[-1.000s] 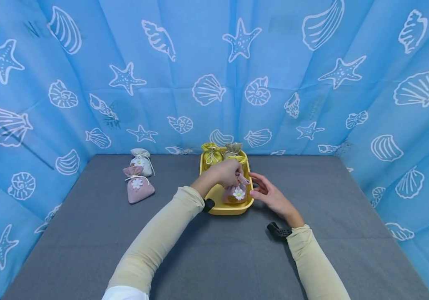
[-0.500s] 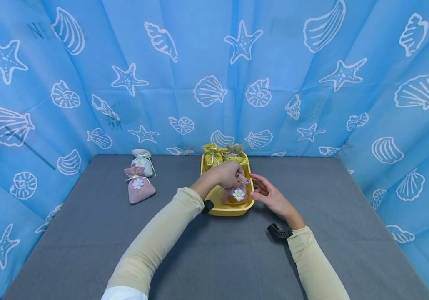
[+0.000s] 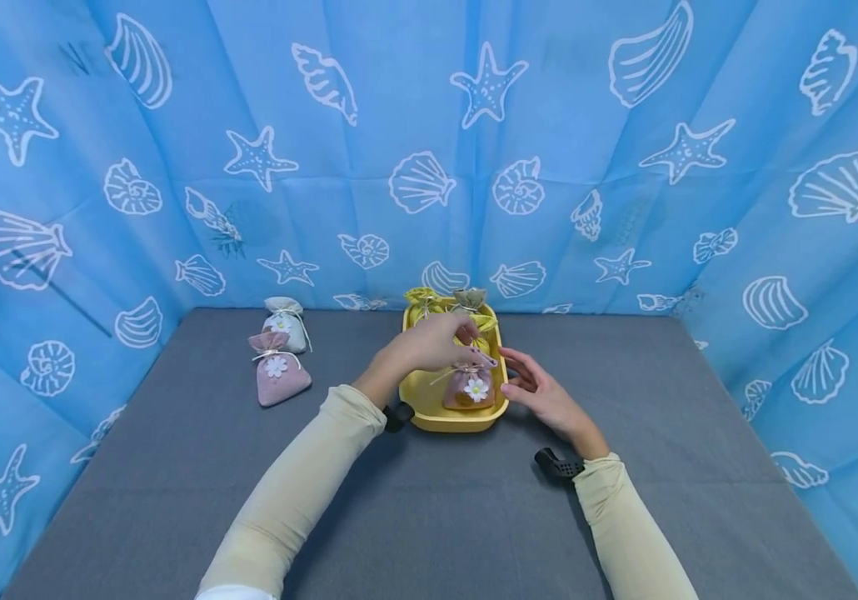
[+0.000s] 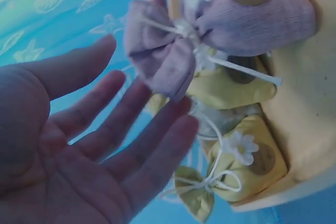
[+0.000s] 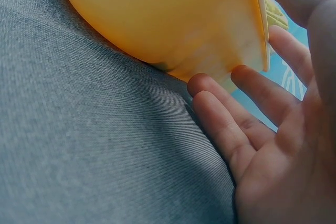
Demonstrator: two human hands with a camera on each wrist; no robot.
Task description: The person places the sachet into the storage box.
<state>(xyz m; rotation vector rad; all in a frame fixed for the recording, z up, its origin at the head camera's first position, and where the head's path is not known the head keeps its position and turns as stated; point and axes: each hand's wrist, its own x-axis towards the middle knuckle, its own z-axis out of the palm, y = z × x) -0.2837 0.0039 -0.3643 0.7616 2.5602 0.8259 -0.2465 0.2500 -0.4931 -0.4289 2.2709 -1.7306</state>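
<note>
A pink pouch (image 3: 470, 387) with a white daisy lies in the near end of a yellow tray (image 3: 429, 410). My left hand (image 3: 436, 343) hovers just above it with straight fingers and holds nothing. In the left wrist view the palm of that hand (image 4: 105, 145) faces the pink pouch's gathered top (image 4: 163, 56), a small gap apart. My right hand (image 3: 537, 390) rests on the table at the tray's right side, fingers relaxed. Its fingertips (image 5: 210, 85) touch the tray's outer wall (image 5: 173, 19).
Yellow pouches (image 3: 423, 300) and an olive one (image 3: 469, 297) fill the tray's far end. A pink pouch (image 3: 276, 379) and a white pouch (image 3: 284, 317) stand on the grey table (image 3: 436, 517) at the left. Blue shell-print cloth walls (image 3: 474, 167) enclose three sides.
My left hand has let go of the pink pouch's neck, opened, and drawn up and slightly left. The pouch stays in the tray. My right hand has barely moved.
</note>
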